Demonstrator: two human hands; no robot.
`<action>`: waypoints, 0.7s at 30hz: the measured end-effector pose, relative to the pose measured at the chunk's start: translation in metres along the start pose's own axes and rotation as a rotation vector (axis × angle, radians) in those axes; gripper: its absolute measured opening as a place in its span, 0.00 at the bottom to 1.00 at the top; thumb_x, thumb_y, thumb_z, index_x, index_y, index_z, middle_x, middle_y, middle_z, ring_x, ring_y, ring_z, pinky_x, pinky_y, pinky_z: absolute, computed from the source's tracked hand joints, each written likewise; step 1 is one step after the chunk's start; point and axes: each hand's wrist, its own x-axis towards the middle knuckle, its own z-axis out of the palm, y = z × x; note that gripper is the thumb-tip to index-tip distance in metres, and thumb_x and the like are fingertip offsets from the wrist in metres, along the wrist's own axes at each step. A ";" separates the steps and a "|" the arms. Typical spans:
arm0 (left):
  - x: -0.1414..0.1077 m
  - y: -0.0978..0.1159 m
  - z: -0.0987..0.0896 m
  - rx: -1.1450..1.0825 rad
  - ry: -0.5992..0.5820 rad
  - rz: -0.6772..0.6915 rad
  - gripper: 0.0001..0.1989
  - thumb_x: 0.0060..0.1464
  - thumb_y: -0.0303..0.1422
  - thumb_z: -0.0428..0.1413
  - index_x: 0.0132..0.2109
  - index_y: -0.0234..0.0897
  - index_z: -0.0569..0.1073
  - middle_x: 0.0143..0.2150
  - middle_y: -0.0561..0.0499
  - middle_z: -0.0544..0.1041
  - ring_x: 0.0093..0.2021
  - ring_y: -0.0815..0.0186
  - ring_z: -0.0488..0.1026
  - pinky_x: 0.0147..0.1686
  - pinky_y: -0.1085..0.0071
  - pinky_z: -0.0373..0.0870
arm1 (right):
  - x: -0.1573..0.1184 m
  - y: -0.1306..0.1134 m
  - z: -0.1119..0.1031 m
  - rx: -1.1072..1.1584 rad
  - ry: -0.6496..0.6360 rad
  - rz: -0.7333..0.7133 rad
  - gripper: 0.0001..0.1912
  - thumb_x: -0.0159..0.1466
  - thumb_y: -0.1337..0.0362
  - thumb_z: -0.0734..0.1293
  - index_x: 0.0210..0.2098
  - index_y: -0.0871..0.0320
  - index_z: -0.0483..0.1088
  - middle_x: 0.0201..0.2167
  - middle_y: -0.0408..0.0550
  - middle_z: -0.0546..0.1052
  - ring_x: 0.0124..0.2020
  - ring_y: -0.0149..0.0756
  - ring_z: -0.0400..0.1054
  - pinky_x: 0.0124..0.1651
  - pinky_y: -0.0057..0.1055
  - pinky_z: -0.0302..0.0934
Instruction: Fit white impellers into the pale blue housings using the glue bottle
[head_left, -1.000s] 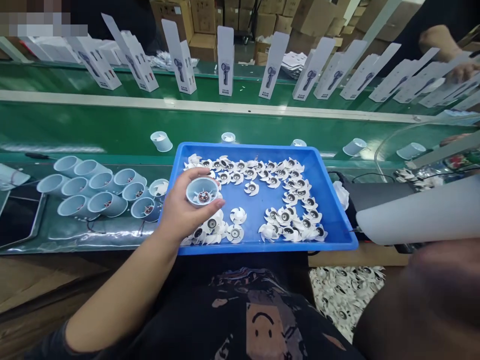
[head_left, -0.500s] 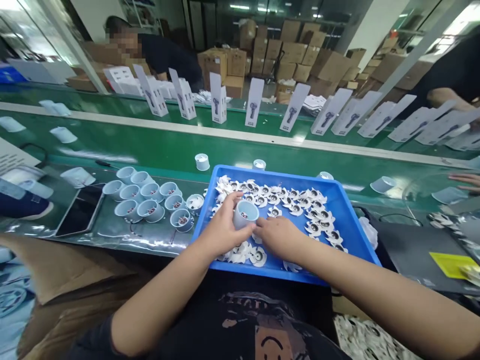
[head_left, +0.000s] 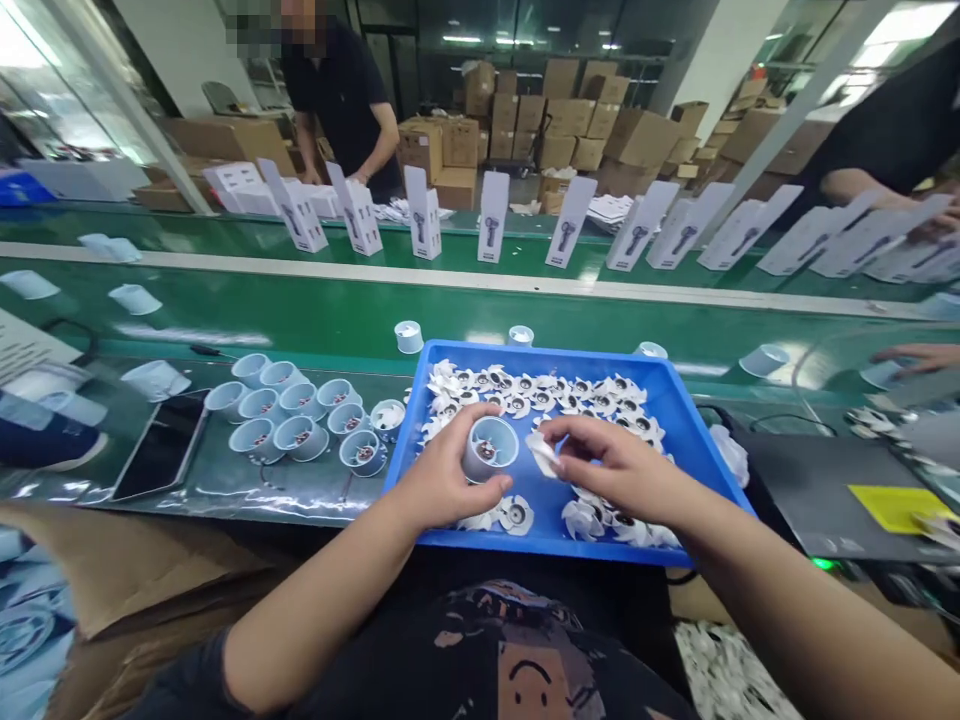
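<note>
My left hand (head_left: pixel 450 465) is wrapped round a light blue cup-shaped housing (head_left: pixel 491 458), its open mouth facing up and reddish-brown and metallic parts inside. Just to its right, my right hand (head_left: pixel 604 455) pinches a white fan blade wheel (head_left: pixel 543 454) between thumb and fingers. Both hands are above a blue tray (head_left: pixel 709 475) in which many white fan wheels (head_left: pixel 517 513) with dark hubs lie. Left of the tray stands a cluster of similar blue housings (head_left: pixel 301 436), several with small parts visible inside.
A phone-like dark slab (head_left: pixel 161 445) lies at the left. Behind the tray runs a green conveyor belt (head_left: pixel 315 325) with scattered blue cups. Printed white boxes (head_left: pixel 493 220) stand in a row beyond it. Two co-workers are across the line; another hand (head_left: pixel 911 358) shows at the right.
My right hand has moved right, away from the housing, and now holds a fan wheel. The left hand still grips the housing. The co-worker at the back left has straightened up.
</note>
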 end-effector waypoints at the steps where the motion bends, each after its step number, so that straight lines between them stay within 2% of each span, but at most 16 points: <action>1: -0.001 0.001 0.000 0.018 0.002 0.023 0.32 0.48 0.38 0.62 0.59 0.39 0.64 0.59 0.41 0.72 0.57 0.51 0.71 0.58 0.53 0.68 | -0.006 -0.001 0.000 0.151 0.014 0.007 0.20 0.66 0.50 0.58 0.49 0.58 0.64 0.37 0.52 0.73 0.33 0.36 0.70 0.38 0.37 0.68; 4: -0.003 0.005 0.004 0.115 -0.031 0.114 0.31 0.49 0.41 0.65 0.59 0.40 0.66 0.57 0.42 0.74 0.56 0.51 0.73 0.57 0.53 0.69 | -0.016 0.001 0.013 0.518 0.051 0.037 0.28 0.64 0.40 0.54 0.47 0.57 0.60 0.29 0.47 0.71 0.28 0.34 0.70 0.34 0.34 0.69; 7: -0.003 0.012 0.009 0.242 -0.065 0.254 0.28 0.52 0.40 0.65 0.57 0.40 0.67 0.53 0.44 0.77 0.53 0.53 0.74 0.56 0.54 0.69 | -0.020 0.006 0.029 0.740 0.094 0.043 0.29 0.61 0.36 0.60 0.43 0.55 0.59 0.25 0.41 0.67 0.25 0.32 0.67 0.31 0.31 0.68; 10: -0.003 0.020 0.014 0.312 -0.055 0.333 0.25 0.54 0.39 0.64 0.56 0.38 0.67 0.51 0.44 0.78 0.51 0.55 0.75 0.53 0.56 0.70 | -0.024 0.008 0.034 0.831 0.146 0.019 0.28 0.60 0.37 0.66 0.41 0.54 0.59 0.24 0.39 0.66 0.24 0.30 0.65 0.30 0.29 0.66; 12: -0.003 0.024 0.016 0.335 -0.048 0.351 0.24 0.54 0.40 0.63 0.55 0.37 0.67 0.49 0.44 0.78 0.49 0.56 0.75 0.51 0.57 0.71 | -0.028 0.007 0.033 0.810 0.185 -0.003 0.26 0.59 0.40 0.69 0.40 0.54 0.61 0.25 0.39 0.67 0.24 0.29 0.64 0.30 0.28 0.65; 15: -0.004 0.028 0.018 0.374 -0.045 0.367 0.21 0.56 0.39 0.61 0.53 0.38 0.67 0.48 0.45 0.79 0.48 0.56 0.76 0.50 0.57 0.71 | -0.034 -0.003 0.030 0.669 0.260 -0.028 0.17 0.60 0.53 0.73 0.41 0.55 0.68 0.32 0.44 0.70 0.28 0.31 0.64 0.34 0.30 0.63; 18: -0.007 0.031 0.021 0.434 -0.041 0.387 0.17 0.58 0.33 0.56 0.54 0.38 0.67 0.49 0.44 0.79 0.49 0.54 0.76 0.54 0.54 0.68 | -0.034 -0.017 0.032 0.177 0.363 -0.107 0.08 0.60 0.67 0.71 0.41 0.55 0.75 0.37 0.48 0.70 0.36 0.36 0.63 0.43 0.35 0.62; 20: -0.009 0.031 0.024 0.462 0.015 0.397 0.17 0.58 0.30 0.54 0.55 0.37 0.66 0.49 0.43 0.78 0.51 0.54 0.75 0.56 0.55 0.67 | -0.028 -0.022 0.036 -0.184 0.409 -0.169 0.06 0.61 0.70 0.70 0.38 0.56 0.77 0.37 0.49 0.69 0.38 0.38 0.64 0.43 0.36 0.62; 21: -0.011 0.031 0.025 0.465 0.059 0.398 0.17 0.58 0.29 0.53 0.55 0.36 0.66 0.49 0.42 0.78 0.51 0.54 0.75 0.56 0.55 0.68 | -0.023 -0.023 0.039 -0.288 0.420 -0.191 0.04 0.61 0.70 0.71 0.36 0.56 0.77 0.36 0.49 0.69 0.38 0.39 0.65 0.41 0.35 0.63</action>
